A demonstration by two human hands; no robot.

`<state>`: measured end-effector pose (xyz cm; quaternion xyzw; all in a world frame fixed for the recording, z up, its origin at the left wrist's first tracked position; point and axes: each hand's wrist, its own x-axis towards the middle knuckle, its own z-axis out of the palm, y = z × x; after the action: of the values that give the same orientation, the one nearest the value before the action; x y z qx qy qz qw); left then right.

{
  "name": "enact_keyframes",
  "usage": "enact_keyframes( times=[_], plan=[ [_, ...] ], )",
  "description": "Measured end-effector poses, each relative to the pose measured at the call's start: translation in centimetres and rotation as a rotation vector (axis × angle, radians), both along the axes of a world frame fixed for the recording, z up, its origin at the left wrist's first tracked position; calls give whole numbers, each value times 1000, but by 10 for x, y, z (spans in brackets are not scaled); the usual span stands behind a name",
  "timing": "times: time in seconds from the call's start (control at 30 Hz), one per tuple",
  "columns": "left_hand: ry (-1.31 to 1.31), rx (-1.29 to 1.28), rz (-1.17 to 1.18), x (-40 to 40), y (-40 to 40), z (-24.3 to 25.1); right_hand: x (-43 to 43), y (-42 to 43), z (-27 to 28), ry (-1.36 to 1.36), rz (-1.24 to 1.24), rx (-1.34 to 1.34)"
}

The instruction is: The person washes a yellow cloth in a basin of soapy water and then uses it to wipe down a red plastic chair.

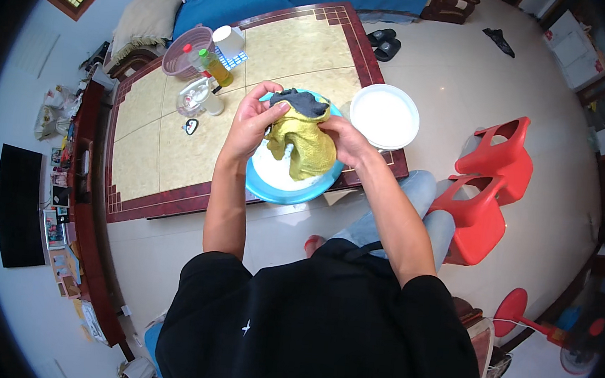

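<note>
My left hand grips a wet-looking yellow cloth and a dark grey cloth part at its top. On the other side, my right hand holds the yellow cloth's edge between thumb and fingers. Both hands hold it above a blue basin with white suds inside, which sits at the table's edge. The cloth's lower end hangs over the suds; whether it touches them I cannot tell. To the right of the basin stands a round white basin.
The tiled coffee table bears a pink plastic basket, a bottle of yellow liquid, a paper roll and a clear container. Red plastic stools stand on the floor at the right. Black slippers lie beyond the table.
</note>
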<state>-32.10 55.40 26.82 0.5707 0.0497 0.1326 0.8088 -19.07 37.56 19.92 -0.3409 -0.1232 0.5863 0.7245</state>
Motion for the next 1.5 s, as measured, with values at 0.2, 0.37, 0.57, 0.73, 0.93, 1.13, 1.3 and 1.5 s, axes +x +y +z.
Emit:
enact_keyframes(
  times=[0.2, 0.37, 0.57, 0.73, 0.93, 1.13, 1.3, 1.5],
  plan=[
    [260, 539, 446, -9, 3, 1, 12, 12, 22, -254, -427, -95],
    [157, 220, 512, -1, -7, 5, 1, 24, 48, -791, -739, -120],
    [75, 223, 398, 4, -27, 13, -39, 19, 65, -1612, -617, -97],
    [-91, -49, 427, -1, -13, 13, -40, 10, 59, -1227, -516, -43],
    [-140, -221, 384, 3, -26, 28, -23, 20, 13, -1096, -364, -245],
    [324, 189, 462, -25, 1, -10, 1, 10, 3, -965, -398, -131],
    [580, 613, 205, -42, -14, -40, 13, 3, 22, -1015, -264, -204],
    [182, 488, 147, -16, -47, -42, 3, 0, 51, -749, -160, -116]
  ],
)
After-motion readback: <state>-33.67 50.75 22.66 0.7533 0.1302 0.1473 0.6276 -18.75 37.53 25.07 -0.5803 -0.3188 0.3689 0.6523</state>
